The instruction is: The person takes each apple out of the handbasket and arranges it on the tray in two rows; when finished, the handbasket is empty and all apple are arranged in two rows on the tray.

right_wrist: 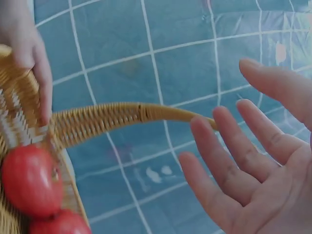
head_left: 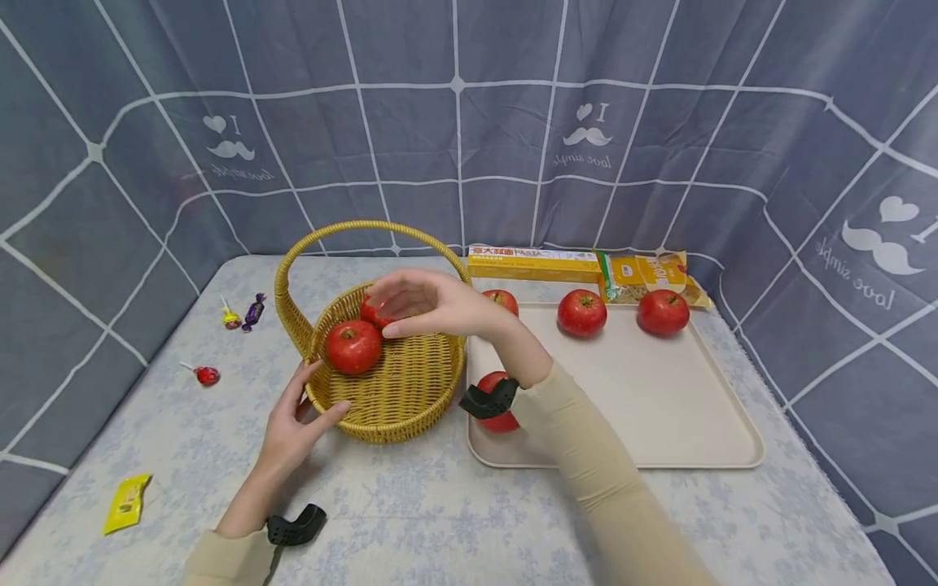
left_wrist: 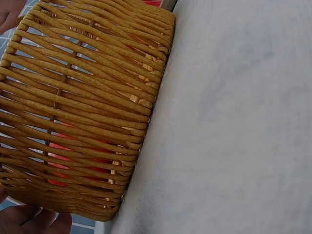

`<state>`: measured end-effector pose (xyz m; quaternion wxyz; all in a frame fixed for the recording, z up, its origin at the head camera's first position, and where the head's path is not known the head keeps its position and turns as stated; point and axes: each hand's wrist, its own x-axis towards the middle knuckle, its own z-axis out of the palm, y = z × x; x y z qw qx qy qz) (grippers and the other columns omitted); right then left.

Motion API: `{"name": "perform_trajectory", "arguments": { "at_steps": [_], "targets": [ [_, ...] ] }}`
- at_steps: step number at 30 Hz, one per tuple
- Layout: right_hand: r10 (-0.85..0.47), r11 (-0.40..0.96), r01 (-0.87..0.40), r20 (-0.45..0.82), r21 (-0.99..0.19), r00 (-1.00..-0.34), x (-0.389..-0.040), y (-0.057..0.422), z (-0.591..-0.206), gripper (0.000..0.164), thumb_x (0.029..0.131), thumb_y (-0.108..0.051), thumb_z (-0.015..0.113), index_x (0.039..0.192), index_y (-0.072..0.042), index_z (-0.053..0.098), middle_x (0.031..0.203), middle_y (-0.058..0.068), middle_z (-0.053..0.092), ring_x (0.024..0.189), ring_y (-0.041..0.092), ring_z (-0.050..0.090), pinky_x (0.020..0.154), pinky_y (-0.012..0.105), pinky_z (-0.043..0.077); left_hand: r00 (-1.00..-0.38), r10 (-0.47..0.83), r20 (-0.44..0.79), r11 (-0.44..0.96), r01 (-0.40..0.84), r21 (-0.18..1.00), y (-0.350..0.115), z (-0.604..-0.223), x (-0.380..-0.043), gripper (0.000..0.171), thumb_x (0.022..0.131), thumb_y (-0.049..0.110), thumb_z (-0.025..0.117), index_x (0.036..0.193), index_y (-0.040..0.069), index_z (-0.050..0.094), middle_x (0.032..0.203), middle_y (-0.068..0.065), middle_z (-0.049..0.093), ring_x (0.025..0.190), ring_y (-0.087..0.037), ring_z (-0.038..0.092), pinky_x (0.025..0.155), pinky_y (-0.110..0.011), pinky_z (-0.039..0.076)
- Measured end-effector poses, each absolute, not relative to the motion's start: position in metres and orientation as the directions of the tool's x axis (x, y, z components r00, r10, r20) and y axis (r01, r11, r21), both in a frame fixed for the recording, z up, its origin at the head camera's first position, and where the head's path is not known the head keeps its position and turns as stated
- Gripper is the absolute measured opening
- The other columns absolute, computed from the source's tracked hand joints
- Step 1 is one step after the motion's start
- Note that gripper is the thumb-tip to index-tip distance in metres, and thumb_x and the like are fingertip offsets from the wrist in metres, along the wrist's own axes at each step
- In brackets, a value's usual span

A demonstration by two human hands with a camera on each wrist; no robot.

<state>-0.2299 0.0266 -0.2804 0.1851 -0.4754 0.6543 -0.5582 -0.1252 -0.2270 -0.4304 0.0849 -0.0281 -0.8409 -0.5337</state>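
The yellow wicker basket [head_left: 418, 423] stands upright on the table, its arched handle raised. Two red apples [head_left: 354, 347] lie together at its left and back; the right hand partly covers the rear one. My left hand [head_left: 289, 431] holds the basket's left front rim, thumb and fingers spread along it. In the left wrist view, fingertips [left_wrist: 36, 220] show beside the woven wall. My right hand [head_left: 440, 305] hovers over the basket with nothing in it. In the right wrist view its fingers [right_wrist: 234, 180] are spread and slightly bent, apart from the apples.
Right of the basket lies a beige tray [head_left: 630, 382] with several apples, one [head_left: 498, 419] partly behind my right wrist. Behind it are a pasta box [head_left: 538, 264] and a yellow packet [head_left: 645, 273]. Lollipops [head_left: 208, 375], a purple candy [head_left: 254, 312] and a yellow wrapper [head_left: 128, 503] lie left.
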Motion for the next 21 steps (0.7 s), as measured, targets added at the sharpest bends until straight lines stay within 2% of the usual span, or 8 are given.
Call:
{"name": "perform_trajectory", "arguments": {
  "at_steps": [2, 4, 7, 10, 12, 15, 16, 21],
  "targets": [
    [-0.820, -0.062, -0.404, 0.277, -0.913, -0.500, -0.236, 0.012, -0.280, 0.042, 0.084, 0.001, 0.068, 0.123, 0.004, 0.054, 0.117, 0.011, 0.060, 0.108, 0.027, 0.058, 0.093, 0.032, 0.047, -0.985, -0.045, 0.170, 0.426, 0.135, 0.895, -0.227, -0.431, -0.126, 0.076, 0.085, 0.017, 0.071, 0.148, 0.010, 0.027, 0.156, -0.009, 0.008, 0.140, -0.031, 0.017, 0.106, -0.040, 0.031],
    [-0.817, -0.051, -0.393, 0.264, -0.918, -0.512, -0.243, 0.000, -0.282, 0.040, 0.084, 0.000, 0.067, 0.122, 0.004, 0.055, 0.118, 0.011, 0.060, 0.110, 0.026, 0.057, 0.094, 0.029, 0.046, -0.985, -0.043, 0.169, 0.422, 0.135, 0.897, -0.227, -0.432, -0.127, 0.077, 0.086, 0.017, 0.071, 0.148, 0.010, 0.027, 0.156, -0.009, 0.008, 0.140, -0.031, 0.016, 0.105, -0.046, 0.030],
    [-0.808, -0.025, -0.364, 0.233, -0.931, -0.541, -0.254, -0.014, -0.288, 0.039, 0.086, -0.003, 0.067, 0.123, 0.002, 0.056, 0.119, 0.009, 0.061, 0.110, 0.022, 0.058, 0.094, 0.026, 0.045, -0.984, -0.042, 0.171, 0.413, 0.139, 0.900, -0.227, -0.432, -0.127, 0.076, 0.085, 0.017, 0.071, 0.148, 0.010, 0.028, 0.156, -0.009, 0.008, 0.140, -0.030, 0.017, 0.106, -0.029, 0.033],
    [-0.774, 0.007, -0.367, 0.228, -0.930, -0.591, -0.267, -0.026, -0.296, 0.040, 0.086, -0.007, 0.067, 0.124, -0.001, 0.056, 0.120, 0.007, 0.061, 0.109, 0.015, 0.058, 0.093, 0.024, 0.045, -0.984, -0.039, 0.173, 0.411, 0.142, 0.901, -0.226, -0.432, -0.126, 0.075, 0.085, 0.017, 0.071, 0.147, 0.011, 0.029, 0.156, -0.008, 0.009, 0.140, -0.029, 0.018, 0.099, -0.012, 0.033],
    [-0.741, 0.031, -0.391, 0.241, -0.920, -0.627, -0.275, -0.032, -0.303, 0.040, 0.086, -0.010, 0.067, 0.124, -0.003, 0.057, 0.119, 0.006, 0.061, 0.107, 0.011, 0.058, 0.092, 0.023, 0.045, -0.985, -0.037, 0.171, 0.412, 0.140, 0.900, -0.227, -0.432, -0.126, 0.076, 0.085, 0.017, 0.071, 0.147, 0.011, 0.029, 0.156, -0.008, 0.009, 0.140, -0.029, 0.018, 0.100, -0.015, 0.033],
    [-0.692, 0.063, -0.425, 0.267, -0.903, -0.671, -0.285, -0.039, -0.316, 0.039, 0.086, -0.010, 0.069, 0.123, -0.004, 0.059, 0.119, 0.006, 0.061, 0.106, 0.009, 0.058, 0.091, 0.022, 0.044, -0.986, -0.035, 0.161, 0.423, 0.131, 0.897, -0.228, -0.432, -0.125, 0.076, 0.085, 0.018, 0.071, 0.148, 0.011, 0.028, 0.156, -0.008, 0.008, 0.140, -0.030, 0.018, 0.104, -0.030, 0.034],
    [-0.675, 0.077, -0.428, 0.269, -0.901, -0.687, -0.288, -0.041, -0.320, 0.039, 0.085, -0.010, 0.069, 0.122, -0.005, 0.060, 0.119, 0.005, 0.062, 0.106, 0.009, 0.057, 0.091, 0.021, 0.044, -0.987, -0.036, 0.160, 0.427, 0.129, 0.895, -0.228, -0.432, -0.125, 0.076, 0.086, 0.019, 0.071, 0.148, 0.011, 0.028, 0.156, -0.008, 0.008, 0.139, -0.030, 0.018, 0.104, -0.031, 0.034],
    [-0.603, 0.123, -0.432, 0.279, -0.893, -0.748, -0.299, -0.049, -0.343, 0.037, 0.084, -0.012, 0.071, 0.118, -0.003, 0.062, 0.120, 0.008, 0.061, 0.111, 0.017, 0.055, 0.095, 0.028, 0.044, -0.985, -0.036, 0.167, 0.423, 0.137, 0.896, -0.229, -0.433, -0.125, 0.076, 0.085, 0.019, 0.071, 0.148, 0.011, 0.029, 0.156, -0.008, 0.008, 0.139, -0.030, 0.019, 0.093, -0.005, 0.032]
  ]
}}
